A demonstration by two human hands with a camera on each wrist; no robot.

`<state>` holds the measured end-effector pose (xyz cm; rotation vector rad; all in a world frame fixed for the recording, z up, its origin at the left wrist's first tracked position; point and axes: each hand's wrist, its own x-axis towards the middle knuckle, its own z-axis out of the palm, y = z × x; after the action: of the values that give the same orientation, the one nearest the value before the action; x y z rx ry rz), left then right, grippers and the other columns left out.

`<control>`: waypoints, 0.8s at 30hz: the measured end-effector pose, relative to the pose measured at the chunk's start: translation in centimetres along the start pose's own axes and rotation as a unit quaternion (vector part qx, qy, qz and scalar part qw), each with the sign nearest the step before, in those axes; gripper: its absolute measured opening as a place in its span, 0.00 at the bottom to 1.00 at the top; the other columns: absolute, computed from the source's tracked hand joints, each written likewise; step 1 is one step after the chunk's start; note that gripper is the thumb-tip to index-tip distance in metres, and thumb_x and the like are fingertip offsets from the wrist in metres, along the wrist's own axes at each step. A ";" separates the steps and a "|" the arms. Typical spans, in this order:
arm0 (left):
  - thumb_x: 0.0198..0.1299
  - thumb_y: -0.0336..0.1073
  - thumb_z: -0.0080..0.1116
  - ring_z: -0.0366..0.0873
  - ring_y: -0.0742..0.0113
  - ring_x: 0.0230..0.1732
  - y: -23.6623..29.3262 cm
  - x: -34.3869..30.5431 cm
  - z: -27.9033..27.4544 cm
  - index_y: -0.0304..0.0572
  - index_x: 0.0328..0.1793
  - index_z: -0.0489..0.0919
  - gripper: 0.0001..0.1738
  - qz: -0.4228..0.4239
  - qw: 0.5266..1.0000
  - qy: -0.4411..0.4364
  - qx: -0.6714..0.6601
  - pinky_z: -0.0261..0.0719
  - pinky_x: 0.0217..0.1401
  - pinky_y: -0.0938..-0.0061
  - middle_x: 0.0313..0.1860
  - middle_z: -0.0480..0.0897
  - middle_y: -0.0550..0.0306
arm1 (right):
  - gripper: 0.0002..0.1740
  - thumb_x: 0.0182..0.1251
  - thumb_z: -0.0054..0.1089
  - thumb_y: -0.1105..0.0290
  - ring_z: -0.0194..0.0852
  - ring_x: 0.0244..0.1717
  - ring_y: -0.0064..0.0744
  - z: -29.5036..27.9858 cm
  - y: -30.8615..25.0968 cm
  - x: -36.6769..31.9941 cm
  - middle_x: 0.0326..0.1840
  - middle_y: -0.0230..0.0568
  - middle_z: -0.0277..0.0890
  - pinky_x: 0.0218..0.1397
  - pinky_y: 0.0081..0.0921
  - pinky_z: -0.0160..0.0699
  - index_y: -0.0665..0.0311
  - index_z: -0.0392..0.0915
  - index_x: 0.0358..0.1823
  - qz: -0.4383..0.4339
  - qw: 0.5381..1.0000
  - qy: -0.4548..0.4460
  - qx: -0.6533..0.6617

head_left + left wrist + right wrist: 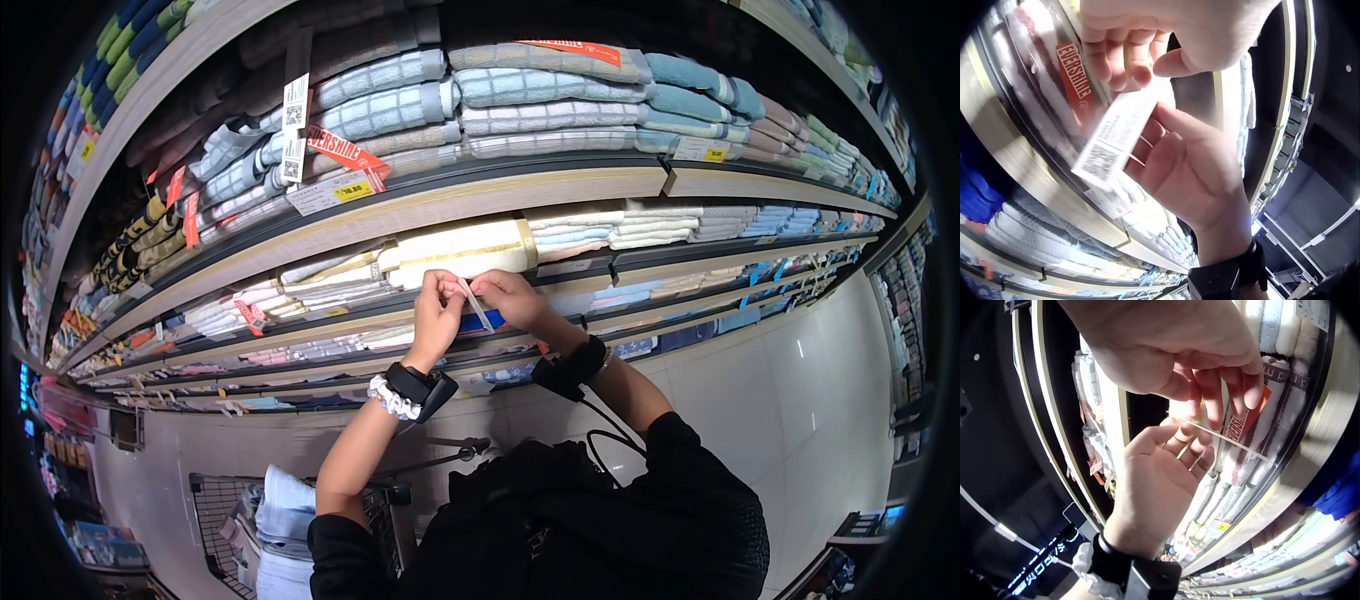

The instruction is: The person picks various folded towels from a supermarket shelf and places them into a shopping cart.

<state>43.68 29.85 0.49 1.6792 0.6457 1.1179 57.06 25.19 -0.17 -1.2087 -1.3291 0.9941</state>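
Note:
A white paper tag [1110, 139] with printed text and a QR code hangs between my two hands, seen edge-on in the right wrist view. My left hand [436, 318] pinches it near its upper end with curled fingers. From the other side, my right hand [512, 300] holds the same end between thumb and fingers, fingertips close to the left ones. Right behind both hands lies a folded white towel [460, 250] with a gold band, on the shelf.
Folded towels [550, 88] fill the shelf above, whose wooden edge [560, 192] carries price labels. Red EVERSHINE tags [345, 152] hang from some stacks. A shopping cart [212, 520] with folded light-blue cloth [285, 510] stands at the lower left.

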 end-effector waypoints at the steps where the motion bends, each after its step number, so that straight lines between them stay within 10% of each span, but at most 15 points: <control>1: 0.47 0.23 0.45 0.65 0.79 0.23 0.5 0.0 -0.1 0.36 0.35 0.66 0.08 -0.024 0.999 -0.017 0.013 0.64 0.25 0.86 0.23 0.69 0.62 | 0.09 0.54 0.42 0.74 0.65 0.31 0.19 0.2 0.3 -0.1 0.27 0.34 0.69 0.35 0.15 0.64 0.69 0.69 0.35 0.000 1.000 0.000 0.000; 15: 0.42 0.14 0.31 0.70 0.72 0.32 -0.6 0.7 -0.3 0.37 0.52 0.52 0.26 -0.069 0.985 -0.110 -0.113 0.67 0.34 0.83 0.34 0.71 0.51 | 0.09 0.49 0.44 0.81 0.67 0.33 0.20 1.3 2.9 0.2 0.31 0.39 0.68 0.35 0.14 0.66 0.71 0.64 0.34 -0.023 0.994 0.003 0.110; 24: 0.41 0.20 0.36 0.72 0.70 0.35 -0.6 0.4 -2.8 0.35 0.40 0.65 0.16 -0.156 0.961 -0.161 -0.164 0.69 0.37 0.81 0.33 0.74 0.50 | 0.07 0.47 0.46 0.83 0.70 0.29 0.22 2.5 3.0 0.0 0.26 0.40 0.70 0.30 0.15 0.67 0.73 0.66 0.31 0.029 0.988 0.009 0.150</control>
<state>41.36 31.64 0.36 1.3741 0.4666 0.6643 54.95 25.81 -3.39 -1.0282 -1.0890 1.1743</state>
